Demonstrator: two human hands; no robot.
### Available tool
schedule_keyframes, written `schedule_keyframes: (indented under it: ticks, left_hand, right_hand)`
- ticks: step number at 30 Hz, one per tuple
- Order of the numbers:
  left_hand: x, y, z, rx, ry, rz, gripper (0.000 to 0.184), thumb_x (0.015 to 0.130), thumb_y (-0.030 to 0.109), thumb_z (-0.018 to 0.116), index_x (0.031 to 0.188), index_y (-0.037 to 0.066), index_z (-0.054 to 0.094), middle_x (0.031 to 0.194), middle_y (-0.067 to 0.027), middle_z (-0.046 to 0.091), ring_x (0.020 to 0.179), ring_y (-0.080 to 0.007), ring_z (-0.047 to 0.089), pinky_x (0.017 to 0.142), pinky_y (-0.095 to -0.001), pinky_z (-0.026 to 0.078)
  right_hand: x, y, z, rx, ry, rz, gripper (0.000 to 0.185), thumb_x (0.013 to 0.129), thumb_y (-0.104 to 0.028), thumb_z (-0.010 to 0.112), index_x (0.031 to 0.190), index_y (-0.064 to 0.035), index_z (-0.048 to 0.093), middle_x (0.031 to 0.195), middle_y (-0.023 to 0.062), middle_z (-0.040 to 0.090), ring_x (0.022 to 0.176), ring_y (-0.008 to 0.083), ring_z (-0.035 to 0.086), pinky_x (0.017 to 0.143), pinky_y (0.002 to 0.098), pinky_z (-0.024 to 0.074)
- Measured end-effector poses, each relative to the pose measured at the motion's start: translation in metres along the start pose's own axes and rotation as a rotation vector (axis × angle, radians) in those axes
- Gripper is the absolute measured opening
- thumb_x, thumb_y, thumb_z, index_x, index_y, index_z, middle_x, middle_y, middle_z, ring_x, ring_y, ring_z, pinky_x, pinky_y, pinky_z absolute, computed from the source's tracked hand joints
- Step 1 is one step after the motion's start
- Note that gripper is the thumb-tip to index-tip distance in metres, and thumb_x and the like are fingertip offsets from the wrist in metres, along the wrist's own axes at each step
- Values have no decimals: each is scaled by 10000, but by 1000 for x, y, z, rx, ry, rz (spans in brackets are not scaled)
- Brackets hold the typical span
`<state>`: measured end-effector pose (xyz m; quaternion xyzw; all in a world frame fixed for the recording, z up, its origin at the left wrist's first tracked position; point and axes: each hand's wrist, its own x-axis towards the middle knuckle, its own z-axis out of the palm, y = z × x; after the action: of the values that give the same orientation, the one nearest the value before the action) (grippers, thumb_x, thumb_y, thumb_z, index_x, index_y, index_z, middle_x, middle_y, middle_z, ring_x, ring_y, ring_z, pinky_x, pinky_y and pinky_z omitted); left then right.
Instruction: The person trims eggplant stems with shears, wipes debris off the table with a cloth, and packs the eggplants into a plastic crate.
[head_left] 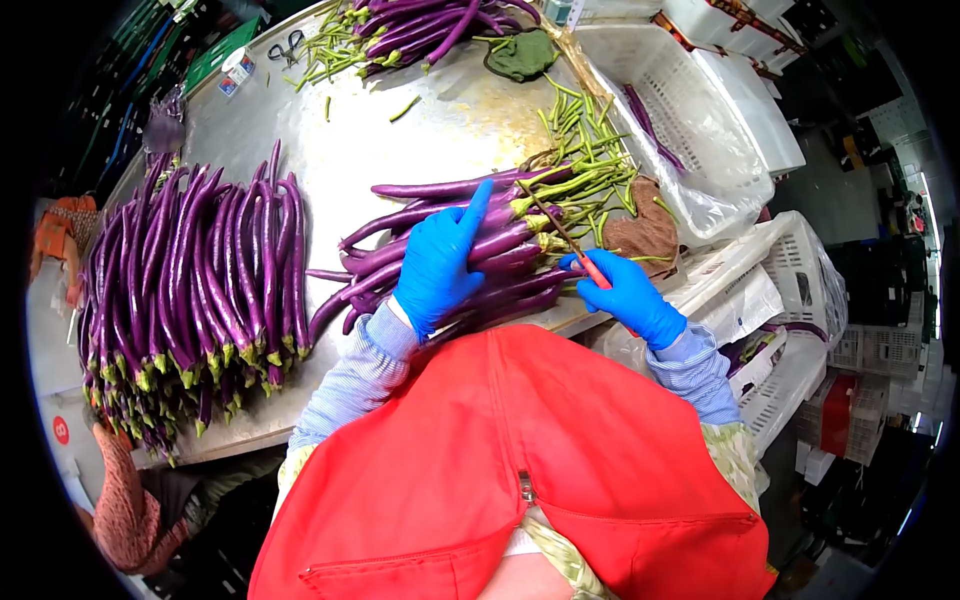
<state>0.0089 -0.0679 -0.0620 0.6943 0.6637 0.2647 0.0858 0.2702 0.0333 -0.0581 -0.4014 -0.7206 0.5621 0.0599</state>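
My left hand (pixel 438 265), in a blue glove, lies on a pile of long purple eggplants (pixel 500 243) at the table's middle, index finger stretched out and thumb apart. In my right hand (pixel 640 302), also gloved in blue, is a red-handled knife (pixel 597 272), its thin dark blade crossing the green stem ends. Cut green stems (pixel 590 135) are scattered beside these ends. A brown cloth (pixel 643 232) lies right of the pile, just above my right hand. To the left, many eggplants (pixel 205 265) lie side by side in a large stack, stem ends toward me.
More eggplants (pixel 440 28) lie at the table's (pixel 360 130) far edge, with a dark green cloth (pixel 522 56) and scissors (pixel 287 47). White plastic crates (pixel 690 120) line the right side. Part of another person (pixel 130 500) shows at the lower left.
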Motion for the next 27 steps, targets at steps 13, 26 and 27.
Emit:
schedule_keyframes:
  ticks: [13,26,27]
  left_hand:
    - [-7,-27,-77,-1119,565,-263,729,738,-68,628,1415,71,393,1175,-50,565,1035,-169,560,892,-294,462]
    - [-94,-87,-151,-917,850,-382,585,851,74,632,1373,-52,400,879,-10,600,819,-105,570,801,-242,453]
    - [-87,-72,-146,-840,748,-417,590,840,57,637,1374,-41,409,879,-8,598,815,-94,564,795,-233,448]
  right_hand:
    - [3,15,13,575,76,-57,334,892,-116,567,1218,-46,571,774,-7,581,603,57,510,525,204,382]
    - [18,-16,30,394,-157,7,468,856,-130,591,1308,-43,506,805,39,628,684,71,538,636,220,423]
    - [20,-16,30,413,-148,4,462,868,-144,578,1312,-41,501,814,35,629,681,73,531,627,221,422]
